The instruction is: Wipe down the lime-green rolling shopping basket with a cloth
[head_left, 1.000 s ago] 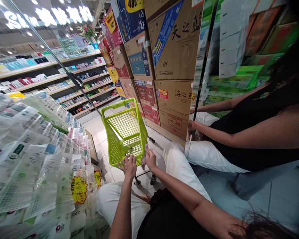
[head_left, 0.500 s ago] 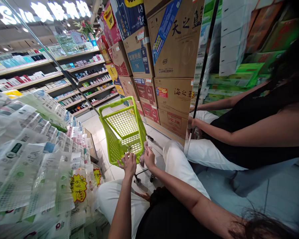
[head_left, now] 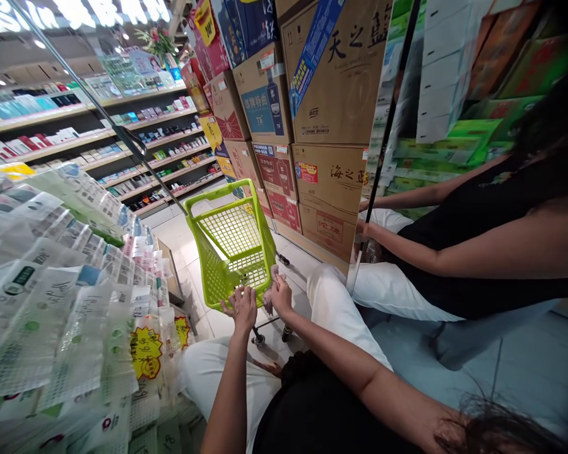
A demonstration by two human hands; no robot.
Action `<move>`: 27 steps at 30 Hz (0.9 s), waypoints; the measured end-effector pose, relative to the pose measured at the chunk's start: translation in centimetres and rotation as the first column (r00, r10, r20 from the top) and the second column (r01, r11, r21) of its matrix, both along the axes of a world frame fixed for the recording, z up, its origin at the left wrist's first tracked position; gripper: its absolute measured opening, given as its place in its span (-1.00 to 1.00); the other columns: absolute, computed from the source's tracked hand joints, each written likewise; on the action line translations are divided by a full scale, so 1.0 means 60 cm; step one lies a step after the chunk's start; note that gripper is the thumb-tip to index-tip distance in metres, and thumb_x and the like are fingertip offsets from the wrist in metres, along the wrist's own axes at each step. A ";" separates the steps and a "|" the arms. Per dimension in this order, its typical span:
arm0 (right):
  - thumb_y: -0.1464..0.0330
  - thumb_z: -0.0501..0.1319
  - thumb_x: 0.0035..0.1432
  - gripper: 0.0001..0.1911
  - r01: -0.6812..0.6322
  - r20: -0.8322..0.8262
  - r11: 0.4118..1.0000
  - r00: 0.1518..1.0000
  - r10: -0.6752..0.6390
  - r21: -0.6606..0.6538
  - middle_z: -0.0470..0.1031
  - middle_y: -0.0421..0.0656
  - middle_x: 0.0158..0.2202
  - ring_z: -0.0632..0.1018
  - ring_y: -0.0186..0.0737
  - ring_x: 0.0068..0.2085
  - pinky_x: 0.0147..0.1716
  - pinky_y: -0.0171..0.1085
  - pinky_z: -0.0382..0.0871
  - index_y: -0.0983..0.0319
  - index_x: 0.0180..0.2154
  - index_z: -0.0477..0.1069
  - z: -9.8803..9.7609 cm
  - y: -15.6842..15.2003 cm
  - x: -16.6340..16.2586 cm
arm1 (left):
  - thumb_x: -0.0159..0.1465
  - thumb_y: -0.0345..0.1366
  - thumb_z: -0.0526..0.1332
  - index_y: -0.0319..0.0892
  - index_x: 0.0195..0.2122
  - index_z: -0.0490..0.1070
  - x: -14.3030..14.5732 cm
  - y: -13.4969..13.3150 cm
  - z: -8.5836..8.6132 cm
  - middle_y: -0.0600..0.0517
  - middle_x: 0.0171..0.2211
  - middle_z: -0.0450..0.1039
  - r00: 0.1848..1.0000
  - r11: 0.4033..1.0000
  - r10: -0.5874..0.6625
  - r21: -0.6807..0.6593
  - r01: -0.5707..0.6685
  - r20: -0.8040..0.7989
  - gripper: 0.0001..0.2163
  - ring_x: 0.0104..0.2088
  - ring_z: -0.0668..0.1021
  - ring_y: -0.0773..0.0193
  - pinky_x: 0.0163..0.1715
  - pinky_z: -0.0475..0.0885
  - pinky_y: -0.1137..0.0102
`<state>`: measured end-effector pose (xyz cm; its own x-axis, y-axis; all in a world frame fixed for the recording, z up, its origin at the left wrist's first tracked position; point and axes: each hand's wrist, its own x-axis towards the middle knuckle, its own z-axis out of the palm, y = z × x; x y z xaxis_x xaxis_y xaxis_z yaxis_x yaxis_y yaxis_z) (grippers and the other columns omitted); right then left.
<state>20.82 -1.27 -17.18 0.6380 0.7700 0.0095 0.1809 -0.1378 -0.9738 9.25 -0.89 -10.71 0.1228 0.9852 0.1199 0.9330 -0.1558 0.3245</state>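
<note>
A lime-green shopping cart [head_left: 266, 243] with a lattice basket stands in front of me, its near rim below my hands. My left hand [head_left: 243, 307] lies on that near rim, fingers spread and thumb out to the side. At the rim's right corner, my right hand [head_left: 281, 296] is closed on a crumpled pinkish-grey cloth [head_left: 267, 299]. Part of the cloth pokes up above the fingers and part hangs below, against the cart. No goods show in the visible part of the basket.
Stacked cartons [head_left: 331, 170] rise to the right of the cart, beside a mirror [head_left: 435, 151] reflecting a person. Plastic-wrapped packs [head_left: 66, 315] with yellow price tags crowd the left. Stocked shelves [head_left: 165, 139] stand behind. A slanting metal pole [head_left: 85, 88] crosses the upper left.
The view has shifted slightly, so the cart and both hands sit a little higher and further left. Both hands keep their places at the rim, the cloth still in the right.
</note>
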 end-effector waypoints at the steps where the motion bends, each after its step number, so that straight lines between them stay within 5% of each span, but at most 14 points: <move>1: 0.46 0.03 0.25 -0.50 -0.007 -0.002 1.000 1.000 0.007 -0.020 0.60 0.06 0.07 0.57 -0.08 0.12 0.13 -0.25 0.39 0.30 0.14 0.53 0.000 -0.002 0.001 | 0.50 -0.11 -0.09 -0.01 -0.11 0.53 -0.001 0.001 -0.002 -0.09 0.17 0.41 1.000 1.000 -0.002 0.005 0.002 0.002 -0.63 0.24 0.34 -0.06 0.32 0.02 -0.19; 4: 0.46 0.04 0.23 -0.55 -0.058 -0.055 0.992 0.997 0.052 -0.115 0.65 0.02 -0.03 0.63 -0.08 0.01 0.05 -0.26 0.44 0.28 0.03 0.59 0.000 -0.010 0.014 | 0.50 -0.10 -0.09 0.00 -0.11 0.52 -0.004 0.004 -0.008 -0.08 0.16 0.41 1.000 1.000 -0.002 0.009 0.002 -0.001 -0.63 0.24 0.33 -0.05 0.33 0.01 -0.19; 7: 0.42 0.05 0.24 -0.57 -0.059 -0.073 0.998 0.996 0.057 -0.031 0.66 -0.05 0.00 0.62 -0.11 0.04 0.08 -0.27 0.43 0.23 0.01 0.60 0.010 -0.008 0.029 | 0.50 -0.10 -0.10 0.00 -0.10 0.52 -0.002 0.005 -0.009 -0.07 0.17 0.41 1.000 1.000 -0.001 0.008 0.001 -0.015 -0.62 0.23 0.34 -0.05 0.33 0.00 -0.20; 15: 0.42 0.07 0.26 -0.50 -0.069 0.152 0.993 0.987 0.054 0.095 0.56 0.06 0.16 0.54 -0.03 0.19 0.24 -0.13 0.35 0.29 0.17 0.53 0.009 -0.034 0.007 | 0.50 -0.11 -0.08 0.01 -0.11 0.54 0.009 0.004 0.001 -0.08 0.16 0.44 1.000 1.000 0.004 0.013 -0.004 -0.003 -0.64 0.20 0.37 -0.04 0.31 0.04 -0.19; 22: 0.43 0.05 0.31 -0.52 -0.134 0.251 0.991 0.959 0.134 -0.019 0.58 0.01 0.05 0.57 -0.06 0.07 0.12 -0.20 0.42 0.19 0.14 0.57 0.048 -0.009 0.048 | 0.49 -0.12 -0.06 0.02 -0.14 0.55 0.009 0.004 0.008 -0.06 0.17 0.44 1.000 1.000 0.009 -0.026 -0.009 -0.001 -0.64 0.20 0.37 -0.04 0.31 0.01 -0.22; 27: 0.43 0.09 0.30 -0.52 -0.162 0.340 0.987 0.927 0.160 -0.025 0.56 0.02 0.03 0.58 -0.05 -0.01 0.04 -0.22 0.43 0.17 0.18 0.55 0.033 -0.039 0.034 | 0.49 -0.10 -0.06 0.03 -0.10 0.54 0.003 0.006 0.007 -0.05 0.20 0.41 1.000 0.999 0.023 -0.026 -0.023 0.010 -0.64 0.25 0.33 -0.07 0.33 -0.02 -0.22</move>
<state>22.87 -3.63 -15.19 0.4637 0.8617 0.2063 0.5203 -0.0763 -0.8506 9.45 -0.51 -10.27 0.0986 0.9905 0.0958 0.9327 -0.1255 0.3380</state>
